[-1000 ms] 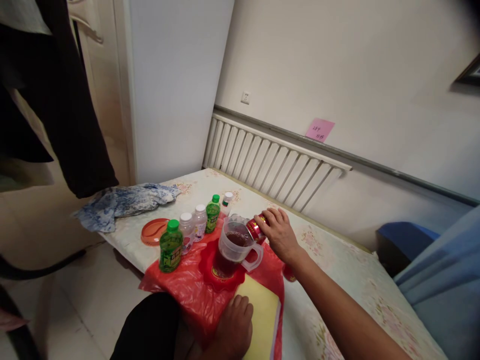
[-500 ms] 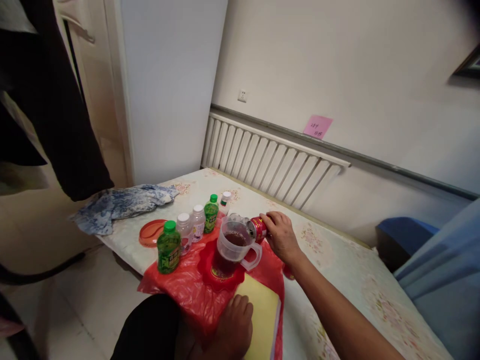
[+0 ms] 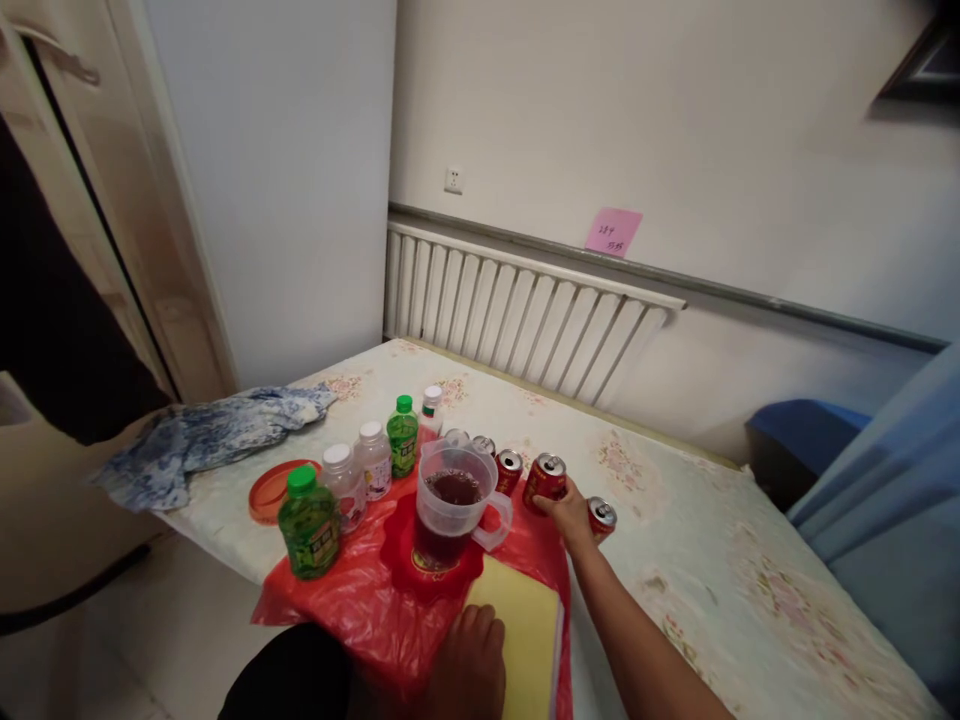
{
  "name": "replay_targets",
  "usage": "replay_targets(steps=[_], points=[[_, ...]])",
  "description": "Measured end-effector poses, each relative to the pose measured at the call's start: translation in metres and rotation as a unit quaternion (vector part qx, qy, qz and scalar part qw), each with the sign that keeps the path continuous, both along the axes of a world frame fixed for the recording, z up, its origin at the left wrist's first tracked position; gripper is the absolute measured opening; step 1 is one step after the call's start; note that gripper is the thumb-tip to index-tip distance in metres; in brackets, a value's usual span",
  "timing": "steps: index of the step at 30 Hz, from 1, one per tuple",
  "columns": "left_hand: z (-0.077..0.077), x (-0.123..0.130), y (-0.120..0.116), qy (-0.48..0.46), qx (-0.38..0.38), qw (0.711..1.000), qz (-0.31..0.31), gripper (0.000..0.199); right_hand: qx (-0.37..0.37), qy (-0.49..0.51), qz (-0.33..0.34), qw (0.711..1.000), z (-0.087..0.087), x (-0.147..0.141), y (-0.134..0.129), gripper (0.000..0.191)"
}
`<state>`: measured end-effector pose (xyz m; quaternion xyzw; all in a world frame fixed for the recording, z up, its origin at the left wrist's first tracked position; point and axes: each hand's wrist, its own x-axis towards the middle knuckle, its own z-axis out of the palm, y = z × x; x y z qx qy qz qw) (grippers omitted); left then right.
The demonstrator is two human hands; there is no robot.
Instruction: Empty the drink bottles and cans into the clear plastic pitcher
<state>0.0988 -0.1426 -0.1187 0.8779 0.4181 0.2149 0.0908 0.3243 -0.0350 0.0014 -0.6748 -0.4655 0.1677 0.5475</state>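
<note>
My right hand [image 3: 570, 513] is closed around a red drink can [image 3: 546, 482], held upright right of the jug. The clear plastic jug [image 3: 450, 515] contains dark, bubbly liquid and stands on a red scalloped dish [image 3: 394, 555]. Another opened red can [image 3: 510, 470] is close behind the jug's handle. A third red can [image 3: 601, 516] stands just right of my right wrist. My left hand [image 3: 471, 655] rests on the edge of a yellow pad [image 3: 525, 625], its fingers loosely curled with nothing visible in them.
Left of the jug stand green bottles [image 3: 309, 530], clear white-capped bottles [image 3: 373, 462] and an orange lid [image 3: 270, 492]. A red plastic sheet [image 3: 337, 610] covers part of the flowered tablecloth [image 3: 660, 560]. Blue-white cloth [image 3: 217, 440] lies far left; a radiator [image 3: 517, 310] lines the wall.
The can in my right hand has gone from tilted over the jug's rim to upright at the jug's right. The view has shifted slightly; my left hand stays on the pad.
</note>
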Motion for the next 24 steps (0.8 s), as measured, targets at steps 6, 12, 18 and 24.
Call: replay_targets(steps=[6, 12, 18, 24], points=[[-0.020, 0.003, 0.003, -0.004, 0.016, 1.000, 0.003, 0.033, -0.010, 0.034, -0.046, 0.998, -0.040, 0.002, 0.021, 0.044], [-0.052, 0.010, 0.001, -0.035, 0.066, 0.996, 0.055, 0.038, -0.006, 0.039, -0.057, 0.998, -0.058, 0.001, 0.034, 0.053], [-0.039, 0.004, 0.004, 0.008, 0.064, 0.997, 0.028, 0.042, 0.014, 0.042, -0.079, 0.996, -0.068, -0.003, 0.025, 0.066], [-0.015, -0.005, 0.005, 0.028, 0.049, 0.998, -0.006, 0.040, 0.033, 0.045, -0.125, 0.991, -0.075, -0.013, -0.035, 0.053]])
